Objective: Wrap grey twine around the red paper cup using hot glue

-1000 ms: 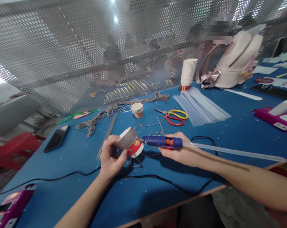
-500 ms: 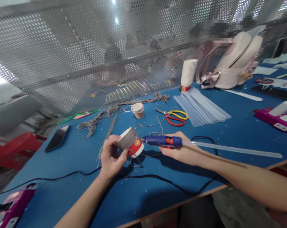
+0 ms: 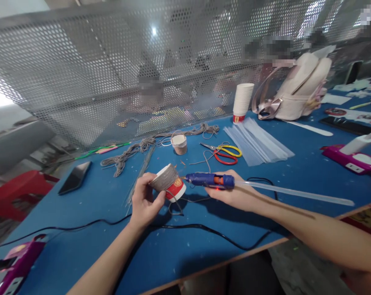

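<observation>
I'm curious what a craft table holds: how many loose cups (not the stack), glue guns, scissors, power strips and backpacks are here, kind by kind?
Loose cups: 2
Glue gun: 1
Scissors: 1
Power strips: 2
Backpack: 1
Total: 7

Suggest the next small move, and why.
Probably run a short glue line just below the gray cord: the right hand has the glue gun nozzle at the tilted cup, whose lower red band is unwrapped.
</observation>
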`<state>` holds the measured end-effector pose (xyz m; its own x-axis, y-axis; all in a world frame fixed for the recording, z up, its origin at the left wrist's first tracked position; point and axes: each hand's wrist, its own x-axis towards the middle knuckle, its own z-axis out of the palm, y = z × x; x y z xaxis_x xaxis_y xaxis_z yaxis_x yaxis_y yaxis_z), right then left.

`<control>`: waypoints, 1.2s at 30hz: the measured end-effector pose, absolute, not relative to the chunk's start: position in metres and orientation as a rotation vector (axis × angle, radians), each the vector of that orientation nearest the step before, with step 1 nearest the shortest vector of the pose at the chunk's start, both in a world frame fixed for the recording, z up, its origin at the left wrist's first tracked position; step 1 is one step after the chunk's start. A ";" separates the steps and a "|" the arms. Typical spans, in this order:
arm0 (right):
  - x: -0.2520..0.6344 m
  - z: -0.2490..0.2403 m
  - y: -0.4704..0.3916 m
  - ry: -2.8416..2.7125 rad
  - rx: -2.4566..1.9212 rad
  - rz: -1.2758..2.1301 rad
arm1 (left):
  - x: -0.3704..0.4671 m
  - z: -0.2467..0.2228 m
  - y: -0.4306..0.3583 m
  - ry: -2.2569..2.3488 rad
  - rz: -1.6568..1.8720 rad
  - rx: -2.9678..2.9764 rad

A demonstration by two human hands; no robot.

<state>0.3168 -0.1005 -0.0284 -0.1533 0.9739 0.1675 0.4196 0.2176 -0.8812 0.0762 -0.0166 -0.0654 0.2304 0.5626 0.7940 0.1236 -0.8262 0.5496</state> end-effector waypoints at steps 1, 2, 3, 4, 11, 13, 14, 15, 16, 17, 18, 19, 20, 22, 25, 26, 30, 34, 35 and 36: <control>0.319 -0.028 -0.100 -1.703 -1.301 0.893 | 0.076 -0.064 -0.017 0.639 1.630 2.133; 0.322 -0.028 -0.099 -1.715 -1.284 0.876 | 0.076 -0.063 -0.017 0.650 1.638 2.128; 0.326 -0.028 -0.099 -1.747 -1.257 0.827 | 0.076 -0.062 -0.017 0.674 1.647 2.121; 0.331 -0.028 -0.099 -1.801 -1.215 0.749 | 0.076 -0.061 -0.016 0.711 1.657 2.111; 0.371 -0.032 -0.095 -2.379 -1.163 0.105 | 0.072 -0.047 -0.011 0.951 1.783 2.062; 0.380 -0.034 -0.095 -2.439 -1.251 0.047 | 0.068 -0.041 -0.005 0.944 1.877 2.044; 0.384 -0.035 -0.095 -2.458 -1.261 0.033 | 0.066 -0.037 -0.002 0.963 1.925 2.027; 0.387 -0.035 -0.095 -2.476 -1.251 0.022 | 0.064 -0.033 0.002 0.984 1.972 1.997; 0.388 -0.035 -0.095 -2.494 -1.222 0.009 | 0.062 -0.028 0.006 1.006 2.014 1.972; 0.389 -0.035 -0.095 -2.515 -1.184 -0.002 | 0.060 -0.022 0.011 1.044 2.048 1.943; 0.388 -0.034 -0.096 -2.538 -1.138 -0.004 | 0.059 -0.014 0.015 1.079 2.078 1.932; 0.386 -0.033 -0.096 -2.566 -1.085 0.004 | 0.058 -0.006 0.019 1.102 2.109 1.925; 0.382 -0.032 -0.097 -2.600 -1.031 0.026 | 0.058 0.003 0.023 1.121 2.131 1.926; 0.371 -0.029 -0.097 -2.684 -0.937 0.113 | 0.061 0.023 0.032 1.179 2.178 1.940; 0.349 -0.026 -0.095 -2.804 -0.830 0.308 | 0.070 0.055 0.043 1.193 2.221 2.016; 0.342 -0.026 -0.094 -2.824 -0.822 0.372 | 0.074 0.064 0.046 1.190 2.242 2.024; 0.315 -0.032 -0.082 -2.786 -0.926 0.593 | 0.095 0.088 0.048 1.176 2.156 2.042; 0.298 -0.045 -0.066 -2.791 -0.980 0.536 | 0.115 0.082 0.036 1.101 2.244 2.102; 0.296 -0.047 -0.062 -2.805 -0.976 0.492 | 0.119 0.077 0.031 1.070 2.228 2.131; 0.294 -0.047 -0.060 -2.819 -0.957 0.458 | 0.122 0.071 0.027 1.035 2.205 2.146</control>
